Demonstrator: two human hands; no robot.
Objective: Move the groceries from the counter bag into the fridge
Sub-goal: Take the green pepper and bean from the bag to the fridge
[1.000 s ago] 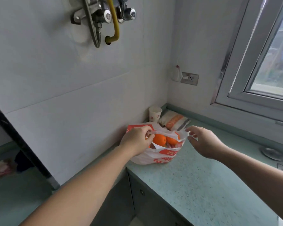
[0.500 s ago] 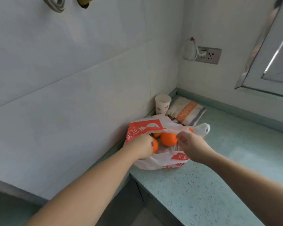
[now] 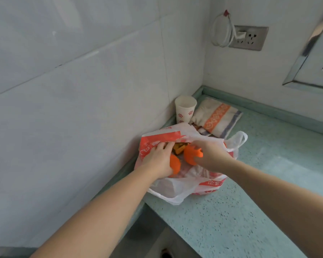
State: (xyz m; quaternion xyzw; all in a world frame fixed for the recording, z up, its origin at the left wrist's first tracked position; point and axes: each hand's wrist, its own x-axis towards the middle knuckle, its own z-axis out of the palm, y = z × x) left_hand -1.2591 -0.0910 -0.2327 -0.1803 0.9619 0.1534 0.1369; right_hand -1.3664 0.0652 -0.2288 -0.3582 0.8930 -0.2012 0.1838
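A white and red plastic bag (image 3: 209, 184) sits on the green counter (image 3: 241, 220) against the tiled wall, its mouth open. Oranges and a brown packet (image 3: 178, 148) show inside it. My right hand (image 3: 213, 155) reaches in from the right and grips one orange (image 3: 190, 155), fingers curled over it. My left hand (image 3: 157, 161) lies in the bag's left side, its palm over a second orange (image 3: 175, 165) and its fingertips under the red flap. Its hold is hidden. No fridge is in view.
A paper cup (image 3: 185, 110) stands in the corner behind the bag, next to a folded striped towel (image 3: 215, 118). A wall socket (image 3: 249, 38) with a coiled white cable hangs above. A window frame (image 3: 309, 67) is at the right. The counter's front edge runs lower left.
My view has tilted down and closer. Both hands have gone from the bag's rim into its mouth. My right hand has taken hold of an orange.
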